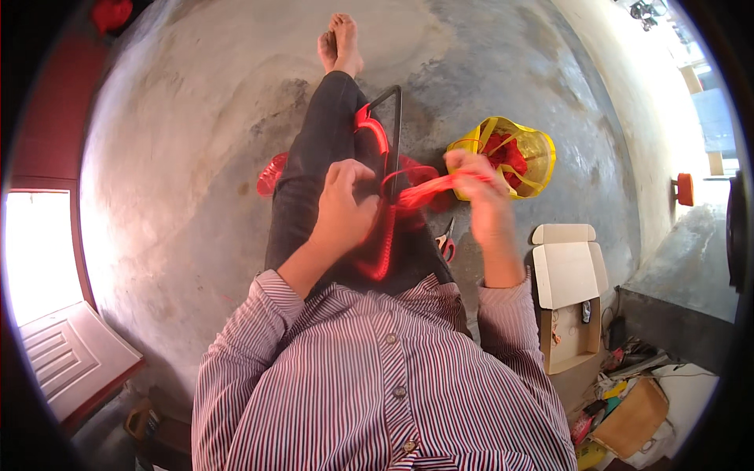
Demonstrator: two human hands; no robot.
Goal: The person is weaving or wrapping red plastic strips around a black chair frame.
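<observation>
A black bent frame [398,118] rests over my dark-trousered legs, with red cord wrapping [378,133] on its far left part. A curved, ridged red wrapped length [386,243] runs along its near side. My left hand [345,202] is at the frame's left side, thumb and index finger apart and no object visible between them; whether the thumb tip touches the frame is unclear. Blurred by motion, my right hand [477,184] is closed around a bundle of red cord [428,191] that stretches left to the frame. A thin red loop arches between the hands.
A yellow bag [540,161] holding red material stands beyond my right hand. Scissors [446,245] lie beside my right thigh, and an open cardboard box [572,271] is farther right. Red translucent material [271,174] lies left of my legs. Clutter and a cardboard piece [632,416] fill the lower right.
</observation>
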